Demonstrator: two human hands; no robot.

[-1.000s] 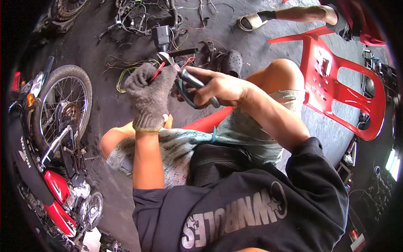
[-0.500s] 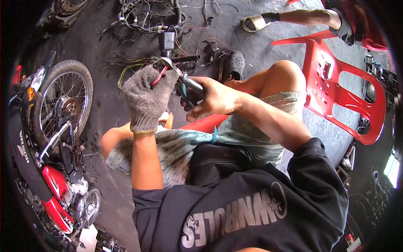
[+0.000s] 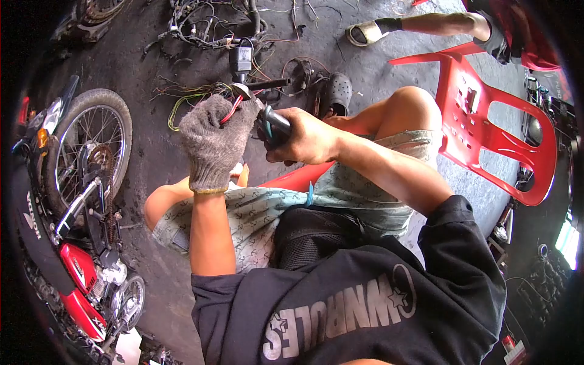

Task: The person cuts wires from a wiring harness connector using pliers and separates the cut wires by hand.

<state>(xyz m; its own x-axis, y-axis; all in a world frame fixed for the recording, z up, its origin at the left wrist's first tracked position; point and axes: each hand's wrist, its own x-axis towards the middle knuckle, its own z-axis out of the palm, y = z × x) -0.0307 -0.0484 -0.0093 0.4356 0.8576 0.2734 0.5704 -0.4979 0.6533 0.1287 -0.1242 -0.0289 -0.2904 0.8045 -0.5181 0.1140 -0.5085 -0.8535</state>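
My left hand (image 3: 216, 140), in a grey knitted glove, is closed around a red and white wire (image 3: 231, 111) that loops out between its fingers. In my bare right hand (image 3: 310, 137) are pliers with dark and teal handles (image 3: 277, 123). My fingers are wrapped round the handles, which lie close together. The rounded metal head (image 3: 242, 91) reaches up past the gloved fingertips to the wire. Whether the jaws bite it, I cannot tell. Just beyond stands a black box-shaped part (image 3: 241, 59). Loose yellow-green wires (image 3: 176, 112) fan out left of the glove.
A tangled wiring harness (image 3: 207, 30) lies on the dark floor ahead. A motorcycle (image 3: 79, 261) stands at left. On the right are a red plastic chair (image 3: 474, 121) and another person's leg with a sandal (image 3: 365, 33). A grey clog (image 3: 339, 94) is near my knee.
My right hand has squeezed the pliers' handles closer together and shifted slightly left. The left hand keeps its hold on the wire almost unmoved.
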